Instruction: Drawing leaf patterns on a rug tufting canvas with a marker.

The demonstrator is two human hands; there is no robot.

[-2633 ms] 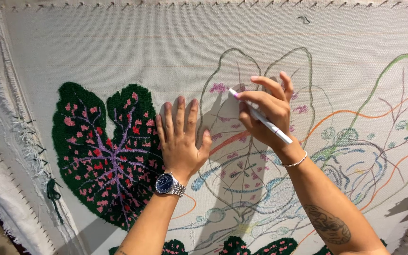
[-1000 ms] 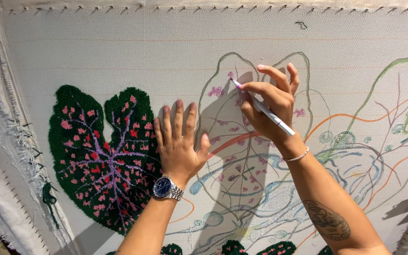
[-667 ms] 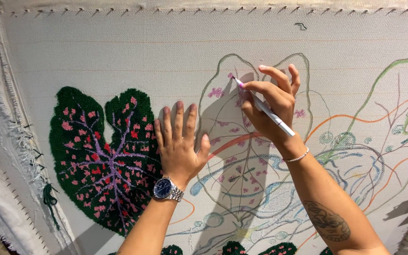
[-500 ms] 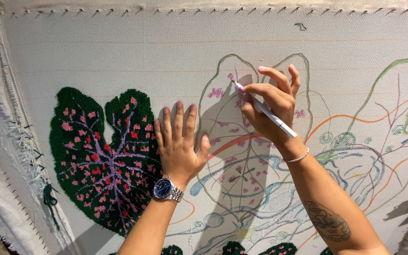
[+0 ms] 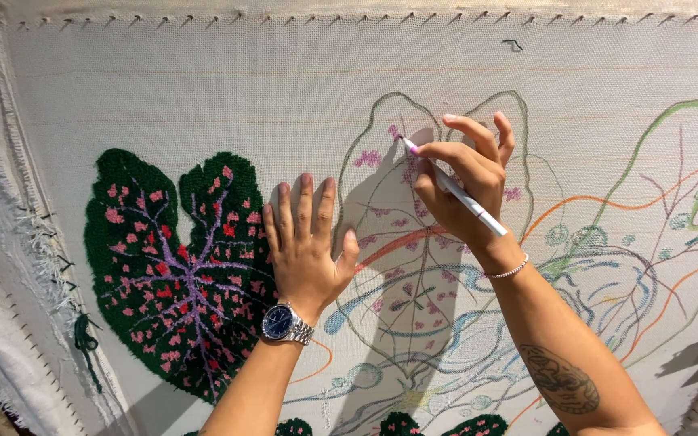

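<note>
A white tufting cloth point(image 5: 203, 89) is stretched on a frame and carries coloured line drawings. My left hand point(image 5: 304, 246) lies flat on it with fingers spread, next to a finished tufted leaf point(image 5: 171, 266) in dark green with pink spots and purple veins. It wears a wristwatch point(image 5: 284, 323). My right hand point(image 5: 462, 182) grips a white marker point(image 5: 454, 190). The marker's tip touches the cloth inside an outlined leaf point(image 5: 414, 242) with pink marks. A bracelet sits on my right wrist and a tattoo on that forearm.
Drawn orange, green and blue lines point(image 5: 648, 218) cover the right side of the cloth. Small dark green tufted patches point(image 5: 438, 424) show along the bottom edge. The cloth is hooked along the top frame edge point(image 5: 365, 16), with frayed fabric point(image 5: 10, 242) down the left.
The marker tip has shifted slightly on the outlined leaf near its top. My left hand has stayed flat on the cloth.
</note>
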